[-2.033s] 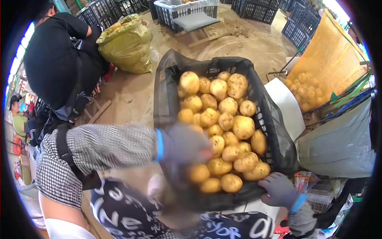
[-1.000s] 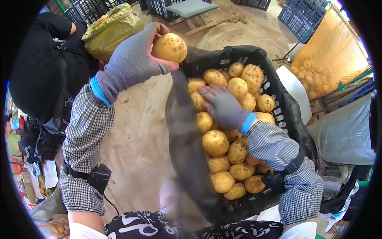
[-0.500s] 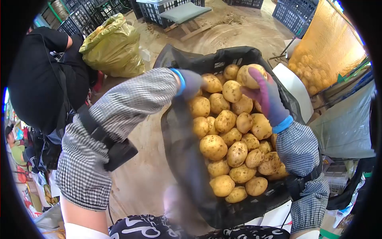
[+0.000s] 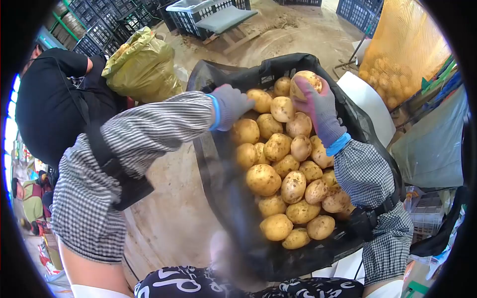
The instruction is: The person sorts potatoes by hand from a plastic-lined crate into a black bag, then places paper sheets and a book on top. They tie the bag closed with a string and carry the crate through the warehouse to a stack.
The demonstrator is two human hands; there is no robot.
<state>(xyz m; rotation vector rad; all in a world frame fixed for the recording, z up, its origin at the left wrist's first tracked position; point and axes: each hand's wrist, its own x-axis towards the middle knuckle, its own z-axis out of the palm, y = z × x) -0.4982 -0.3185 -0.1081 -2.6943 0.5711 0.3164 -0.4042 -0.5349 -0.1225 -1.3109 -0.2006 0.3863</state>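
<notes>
A black crate (image 4: 367, 116) lined with dark netting stands before me, filled with several potatoes (image 4: 263, 180). My right hand (image 4: 320, 107), in a grey and purple glove, grips a large potato (image 4: 305, 84) above the crate's far right part. At the far left of the potatoes is my left hand (image 4: 232, 106), gloved too. Its curled fingers touch or take hold of a yellow potato (image 4: 260, 100); the fingertips are partly hidden.
A yellow-green bag (image 4: 141, 67) lies at the upper left beside a person in black (image 4: 54, 104). Crates (image 4: 198, 17) stand at the back. An orange mesh bag of potatoes (image 4: 390, 74) is at the right.
The view has shifted slightly. My right hand has moved a little up and left with its potato. My left hand has come into clearer view, fingers against the potato at the crate's far left.
</notes>
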